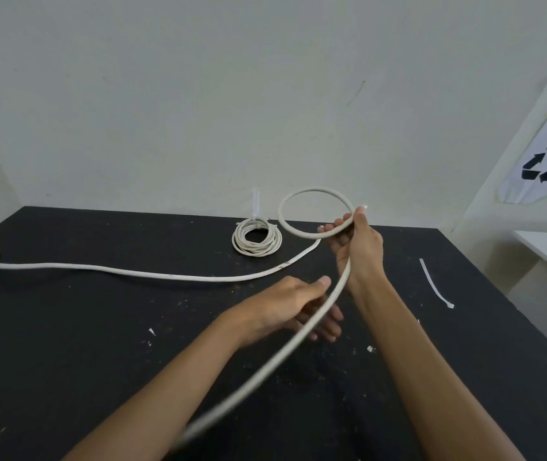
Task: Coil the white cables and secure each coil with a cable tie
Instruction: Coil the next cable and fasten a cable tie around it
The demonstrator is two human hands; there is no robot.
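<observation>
My right hand (358,247) pinched the first loop of the cable (315,207) above the worktop (99,344); my left hand (298,307) lay open under the slack. A loose pinch could let the loop spring apart before the tie (435,284) is applied.

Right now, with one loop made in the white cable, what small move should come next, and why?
Probably sweep the left hand along the slack white cable up to the right hand, laying a second turn beside the first loop that its fingers pinch. Much cable still trails across the black table, and the loose cable tie waits.
</observation>
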